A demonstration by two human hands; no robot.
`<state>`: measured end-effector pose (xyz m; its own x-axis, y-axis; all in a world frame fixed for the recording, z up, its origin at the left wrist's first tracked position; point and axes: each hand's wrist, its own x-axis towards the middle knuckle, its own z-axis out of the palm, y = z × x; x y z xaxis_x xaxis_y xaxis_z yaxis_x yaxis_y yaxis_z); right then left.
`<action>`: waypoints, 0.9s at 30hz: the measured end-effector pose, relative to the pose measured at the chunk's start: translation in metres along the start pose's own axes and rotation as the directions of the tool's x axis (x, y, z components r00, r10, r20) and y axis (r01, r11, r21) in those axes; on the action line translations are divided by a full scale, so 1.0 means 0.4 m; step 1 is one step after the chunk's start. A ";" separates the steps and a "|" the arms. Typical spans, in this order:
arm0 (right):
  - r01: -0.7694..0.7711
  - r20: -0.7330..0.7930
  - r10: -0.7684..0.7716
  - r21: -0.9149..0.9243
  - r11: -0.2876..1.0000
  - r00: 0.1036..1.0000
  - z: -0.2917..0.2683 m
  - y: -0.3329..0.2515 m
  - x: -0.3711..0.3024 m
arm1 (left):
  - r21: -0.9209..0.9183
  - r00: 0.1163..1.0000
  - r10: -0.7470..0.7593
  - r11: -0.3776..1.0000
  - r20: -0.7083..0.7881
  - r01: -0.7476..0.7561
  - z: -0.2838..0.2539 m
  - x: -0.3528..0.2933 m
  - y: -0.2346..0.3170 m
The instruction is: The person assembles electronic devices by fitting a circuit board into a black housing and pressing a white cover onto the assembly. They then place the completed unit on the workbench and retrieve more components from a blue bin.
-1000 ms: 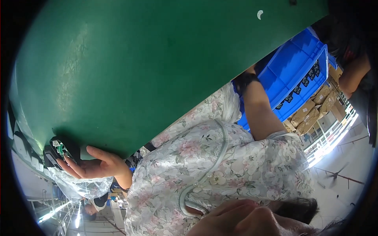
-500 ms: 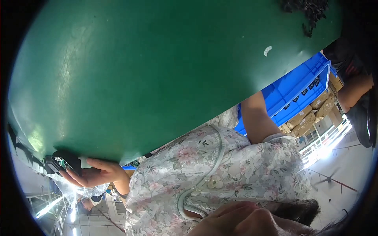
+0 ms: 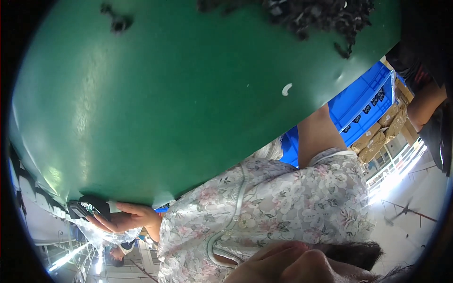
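At the lower left, my left hand [image 3: 125, 218] grips a black plastic casing [image 3: 101, 205] at the edge of a green tabletop [image 3: 174, 113]. Part of a green circuit board shows in the casing; my fingers hide the rest. My right arm [image 3: 318, 134] reaches down past the table edge beside a blue plastic crate [image 3: 361, 96]. The table hides my right hand.
A heap of small black parts [image 3: 321, 16] covers the table's far right, and a separate black part [image 3: 117, 21] lies far left. A small white crescent-shaped piece [image 3: 287, 89] lies right of centre. Brown packages [image 3: 373, 146] and another person's arm [image 3: 424, 109] are at the right.
The view has shifted, so more of the black heap and the separate black part now show at the top. My left hand keeps its grip on the casing.
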<state>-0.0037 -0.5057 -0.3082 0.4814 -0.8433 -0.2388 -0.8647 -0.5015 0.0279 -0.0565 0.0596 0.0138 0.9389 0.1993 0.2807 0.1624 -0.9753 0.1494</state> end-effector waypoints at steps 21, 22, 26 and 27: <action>0.068 0.012 -0.070 0.142 0.987 0.997 0.030 -0.012 -0.126 | 0.040 1.000 0.022 0.999 0.003 -0.022 0.007 0.007 -0.001; 0.099 0.009 -0.101 0.165 0.981 0.995 0.041 -0.028 -0.134 | 0.035 1.000 0.018 0.999 0.002 -0.018 0.008 0.005 0.000; 0.155 -0.070 -0.141 0.243 0.958 0.987 0.023 -0.078 -0.127 | 0.061 0.999 0.034 0.998 -0.009 -0.034 0.005 -0.002 -0.006; 0.149 -0.092 -0.129 0.261 0.954 0.987 0.018 -0.086 -0.109 | 0.063 0.999 0.035 0.997 -0.009 -0.035 0.005 -0.002 -0.006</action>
<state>0.0039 -0.4502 -0.3058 0.6002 -0.7856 -0.1502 -0.7904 -0.5538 -0.2620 -0.0571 0.0615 0.0114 0.9413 0.1658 0.2940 0.1487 -0.9857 0.0795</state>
